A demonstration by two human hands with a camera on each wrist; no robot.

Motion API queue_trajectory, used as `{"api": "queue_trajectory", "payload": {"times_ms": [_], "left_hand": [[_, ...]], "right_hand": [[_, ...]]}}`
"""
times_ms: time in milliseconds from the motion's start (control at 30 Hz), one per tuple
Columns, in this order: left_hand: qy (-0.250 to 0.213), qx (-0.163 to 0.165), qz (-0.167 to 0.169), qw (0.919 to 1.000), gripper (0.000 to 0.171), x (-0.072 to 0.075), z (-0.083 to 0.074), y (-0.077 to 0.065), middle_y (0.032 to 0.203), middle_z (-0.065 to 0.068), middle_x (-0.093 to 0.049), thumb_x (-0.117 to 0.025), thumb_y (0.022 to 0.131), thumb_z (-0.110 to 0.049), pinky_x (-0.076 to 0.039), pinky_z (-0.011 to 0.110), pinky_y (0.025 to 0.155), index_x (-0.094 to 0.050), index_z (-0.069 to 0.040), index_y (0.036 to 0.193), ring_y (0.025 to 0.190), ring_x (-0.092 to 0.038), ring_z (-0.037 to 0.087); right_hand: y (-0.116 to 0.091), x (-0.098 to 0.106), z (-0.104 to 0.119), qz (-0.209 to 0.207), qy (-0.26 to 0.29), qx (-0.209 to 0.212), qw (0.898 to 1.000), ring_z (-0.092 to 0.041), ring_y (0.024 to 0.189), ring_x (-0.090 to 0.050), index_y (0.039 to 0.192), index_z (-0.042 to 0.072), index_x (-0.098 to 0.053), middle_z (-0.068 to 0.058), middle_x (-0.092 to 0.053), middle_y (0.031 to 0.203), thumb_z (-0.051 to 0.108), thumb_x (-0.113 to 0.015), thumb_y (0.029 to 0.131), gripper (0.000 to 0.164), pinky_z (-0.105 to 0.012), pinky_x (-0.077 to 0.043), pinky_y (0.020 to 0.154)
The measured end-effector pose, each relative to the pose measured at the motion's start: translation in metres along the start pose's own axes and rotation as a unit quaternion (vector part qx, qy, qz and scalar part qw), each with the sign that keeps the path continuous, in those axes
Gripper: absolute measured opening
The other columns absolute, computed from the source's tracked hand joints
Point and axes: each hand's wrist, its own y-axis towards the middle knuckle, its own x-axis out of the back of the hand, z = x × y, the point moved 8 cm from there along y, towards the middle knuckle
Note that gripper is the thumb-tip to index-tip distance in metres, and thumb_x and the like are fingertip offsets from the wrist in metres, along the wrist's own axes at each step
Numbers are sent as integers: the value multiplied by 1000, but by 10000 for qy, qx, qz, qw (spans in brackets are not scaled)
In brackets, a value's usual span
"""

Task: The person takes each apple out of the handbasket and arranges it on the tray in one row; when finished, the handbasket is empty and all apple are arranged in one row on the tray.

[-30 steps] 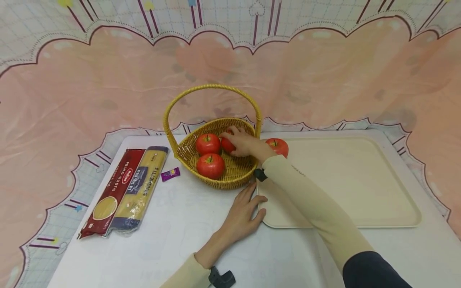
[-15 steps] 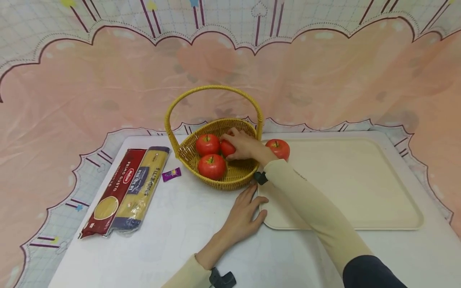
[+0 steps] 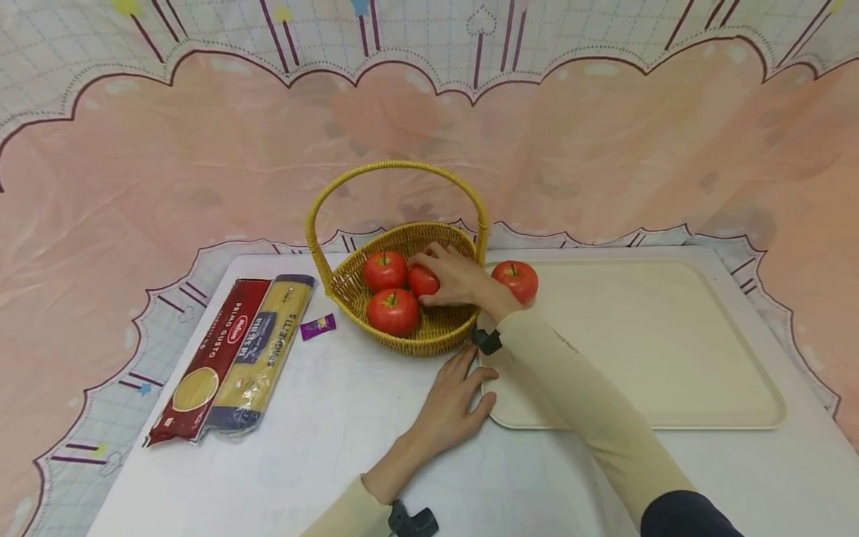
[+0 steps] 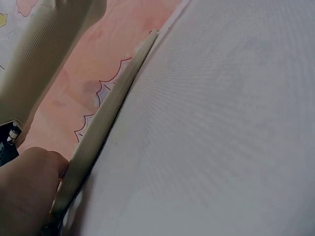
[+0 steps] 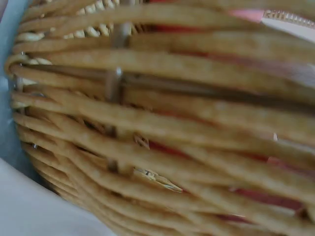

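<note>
In the head view a yellow wicker basket (image 3: 429,344) with an arched handle stands at the back of the table. My right hand (image 3: 456,276) reaches inside and grips a red apple (image 3: 423,280), fingers bent over its far side. Two more apples, one behind (image 3: 385,270) and one in front (image 3: 392,312), sit left of it in the basket. Woven strands of the basket (image 5: 162,118) fill the right wrist view, with red showing through the gaps. My left hand (image 3: 452,403) rests with spread fingers at the left edge of a cream tray (image 3: 644,343); the left wrist view shows it against the tray's rim (image 4: 106,115).
Another apple (image 3: 515,281) lies at the tray's back left corner, just right of the basket. To the left are a red pasta pack (image 3: 213,358), a yellow spaghetti pack (image 3: 262,350) and a small purple wrapped sweet (image 3: 318,326). A patterned cloth (image 3: 429,127) hangs behind the table.
My right hand has come slightly nearer with the gripped apple, which now sits a little lower beside the other two. The left hand has stayed at the tray's edge.
</note>
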Motion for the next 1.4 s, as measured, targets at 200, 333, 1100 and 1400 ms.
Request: {"api": "queue_trajectory", "payload": {"times_ms": [200, 333, 1100, 1400], "left_hand": [[-20, 17, -1, 10000, 27, 0, 0, 0, 150, 13, -35, -51, 94, -31, -24, 47, 116, -59, -21, 118, 143, -26, 28], [-22, -25, -45, 10000, 26, 0, -1, 1, 150, 13, -36, -51, 94, -31, -24, 48, 116, -59, -21, 117, 143, -27, 29], [114, -24, -121, 9999, 21, 2, -1, 0, 151, 14, -33, -53, 92, -29, -25, 46, 115, -61, -18, 108, 143, -26, 28], [160, -141, -139, 9997, 22, 2, -2, -1, 153, 14, -29, -53, 93, -30, -25, 47, 116, -60, -15, 108, 144, -25, 28]], "right_hand": [[-6, 3, 1, -188, 102, 77, 9997, -34, 123, -40, 135, 30, -45, -6, -37, 138, 40, -68, 81, 60, -48, -45, 99], [-11, 6, 3, -290, 165, 111, 9994, -36, 126, -39, 134, 31, -44, -5, -37, 138, 40, -66, 81, 59, -49, -43, 101], [-45, 21, 13, -1328, 592, 718, 9868, -22, 126, -41, 134, 29, -47, -1, -39, 140, 40, -67, 81, 58, -46, -48, 96], [-64, 25, 13, -1826, 1003, 928, 9736, -20, 125, -43, 135, 31, -47, -1, -39, 139, 39, -69, 81, 59, -46, -49, 95]]}}
